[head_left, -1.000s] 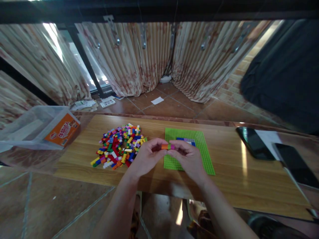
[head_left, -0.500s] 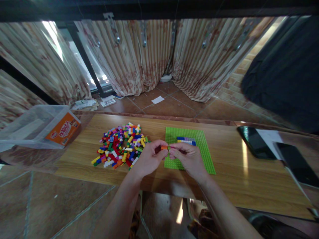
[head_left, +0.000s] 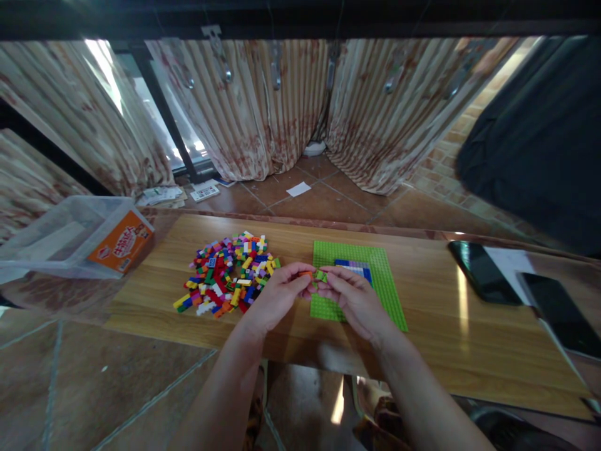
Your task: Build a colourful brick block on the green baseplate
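My left hand pinches an orange toy brick between thumb and fingers. Close against it, my right hand grips a small green brick. Whether the two bricks are joined I cannot tell, as my fingertips cover parts of them. Both hands hover over the left part of a green studded baseplate. On that plate sits a block of blue, grey and white bricks, partly hidden behind my right hand. Left of my hands lies a loose heap of mixed coloured bricks.
A clear plastic box with an orange label stands at the table's left end. Two dark phone-like devices and white paper lie on the right. The wooden table is long and narrow, with curtains beyond.
The green brick now shows plainly between my fingertips, while less of the orange one is visible. My hands have turned slightly and stay over the same place.
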`<control>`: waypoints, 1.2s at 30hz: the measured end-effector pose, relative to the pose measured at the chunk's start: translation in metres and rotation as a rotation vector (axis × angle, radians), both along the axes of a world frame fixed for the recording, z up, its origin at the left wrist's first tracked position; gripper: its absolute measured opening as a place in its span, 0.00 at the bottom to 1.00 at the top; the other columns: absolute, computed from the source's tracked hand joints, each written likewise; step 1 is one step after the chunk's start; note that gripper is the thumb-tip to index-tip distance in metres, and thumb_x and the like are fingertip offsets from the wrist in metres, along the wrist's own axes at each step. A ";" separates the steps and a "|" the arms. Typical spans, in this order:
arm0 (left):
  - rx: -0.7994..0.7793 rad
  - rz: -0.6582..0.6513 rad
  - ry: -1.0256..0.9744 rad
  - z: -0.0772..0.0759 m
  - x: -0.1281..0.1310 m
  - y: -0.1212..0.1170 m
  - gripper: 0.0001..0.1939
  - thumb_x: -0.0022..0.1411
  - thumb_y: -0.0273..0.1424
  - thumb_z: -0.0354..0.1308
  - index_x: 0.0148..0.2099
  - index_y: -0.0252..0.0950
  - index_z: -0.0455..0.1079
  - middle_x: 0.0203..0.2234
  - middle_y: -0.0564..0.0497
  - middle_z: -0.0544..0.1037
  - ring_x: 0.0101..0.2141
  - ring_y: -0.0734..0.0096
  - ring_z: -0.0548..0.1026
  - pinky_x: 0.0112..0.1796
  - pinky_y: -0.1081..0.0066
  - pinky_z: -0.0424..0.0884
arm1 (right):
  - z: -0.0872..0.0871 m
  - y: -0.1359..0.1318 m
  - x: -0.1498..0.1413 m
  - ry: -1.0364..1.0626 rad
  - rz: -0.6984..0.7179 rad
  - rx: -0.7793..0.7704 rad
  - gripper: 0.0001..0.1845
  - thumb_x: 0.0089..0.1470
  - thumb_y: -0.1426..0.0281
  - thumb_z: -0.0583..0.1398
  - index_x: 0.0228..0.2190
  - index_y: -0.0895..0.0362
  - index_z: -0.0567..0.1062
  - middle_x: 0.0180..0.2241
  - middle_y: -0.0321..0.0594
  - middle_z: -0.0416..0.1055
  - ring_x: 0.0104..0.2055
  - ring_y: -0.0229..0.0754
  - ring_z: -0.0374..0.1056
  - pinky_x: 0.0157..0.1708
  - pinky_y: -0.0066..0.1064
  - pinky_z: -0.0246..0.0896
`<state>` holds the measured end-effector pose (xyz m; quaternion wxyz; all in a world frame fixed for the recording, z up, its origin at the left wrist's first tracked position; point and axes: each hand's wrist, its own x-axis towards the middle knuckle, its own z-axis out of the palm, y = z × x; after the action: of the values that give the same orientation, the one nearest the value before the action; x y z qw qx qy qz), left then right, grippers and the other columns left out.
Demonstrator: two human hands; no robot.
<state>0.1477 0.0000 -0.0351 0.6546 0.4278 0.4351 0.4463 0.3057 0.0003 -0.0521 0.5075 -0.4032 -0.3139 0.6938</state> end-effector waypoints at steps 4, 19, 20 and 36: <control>0.047 0.005 0.088 -0.001 -0.001 0.001 0.12 0.54 0.33 0.63 0.40 0.32 0.75 0.25 0.52 0.75 0.26 0.77 0.69 0.29 0.75 0.63 | 0.002 0.000 0.002 0.079 0.029 -0.060 0.12 0.42 0.67 0.70 0.32 0.55 0.81 0.26 0.35 0.76 0.30 0.35 0.72 0.34 0.27 0.69; 0.065 -0.019 0.122 -0.003 -0.002 -0.001 0.15 0.55 0.30 0.63 0.46 0.34 0.76 0.31 0.50 0.80 0.32 0.72 0.74 0.37 0.71 0.70 | 0.011 -0.004 -0.003 0.009 0.051 -0.127 0.18 0.40 0.56 0.71 0.27 0.56 0.77 0.21 0.30 0.68 0.21 0.28 0.60 0.17 0.20 0.50; 0.089 -0.020 0.135 -0.003 -0.002 -0.001 0.14 0.55 0.30 0.63 0.45 0.35 0.76 0.32 0.50 0.80 0.33 0.71 0.74 0.38 0.71 0.70 | 0.012 -0.005 -0.005 -0.016 0.051 -0.106 0.18 0.40 0.56 0.71 0.27 0.56 0.77 0.21 0.30 0.67 0.21 0.28 0.59 0.16 0.20 0.48; 0.119 0.098 0.119 -0.004 0.008 -0.004 0.09 0.50 0.30 0.67 0.34 0.32 0.74 0.27 0.50 0.78 0.29 0.72 0.73 0.34 0.71 0.69 | -0.003 -0.005 -0.011 -0.184 -0.069 0.154 0.12 0.41 0.61 0.70 0.26 0.56 0.80 0.15 0.30 0.65 0.17 0.29 0.53 0.18 0.26 0.45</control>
<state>0.1557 -0.0044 -0.0388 0.5784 0.4698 0.4663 0.4767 0.2948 -0.0051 -0.0555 0.5295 -0.4355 -0.3972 0.6100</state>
